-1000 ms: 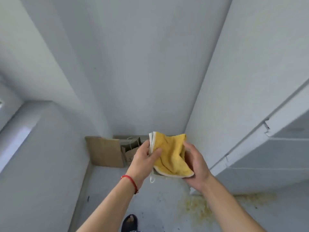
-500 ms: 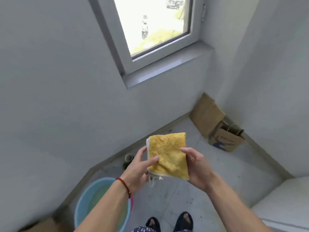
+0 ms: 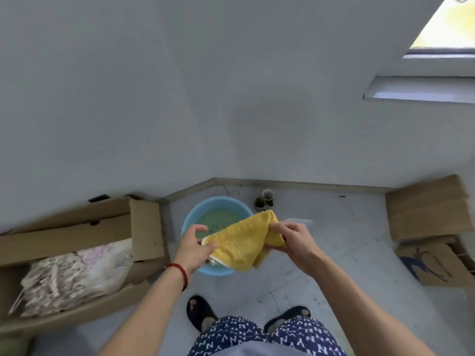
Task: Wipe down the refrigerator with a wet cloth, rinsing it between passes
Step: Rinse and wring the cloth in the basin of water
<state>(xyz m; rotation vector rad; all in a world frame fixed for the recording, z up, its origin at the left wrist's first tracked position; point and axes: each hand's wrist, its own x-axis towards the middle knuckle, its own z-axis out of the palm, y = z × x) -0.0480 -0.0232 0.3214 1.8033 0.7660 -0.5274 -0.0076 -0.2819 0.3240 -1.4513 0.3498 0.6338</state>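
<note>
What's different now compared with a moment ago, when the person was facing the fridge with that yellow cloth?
The person has turned left, away from the fridge, which is now out of view, and faces the blue basin on the floor. The cloth has been brought over the basin and now sags between the hands instead of lying folded flat. Unchanged: left hand and right hand both still grip the cloth.

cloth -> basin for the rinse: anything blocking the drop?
Nothing visible. The yellow cloth is held by the left hand and right hand right above the blue basin, whose open top shows only greenish water. The cardboard box and small cup sit off to the sides.
</note>
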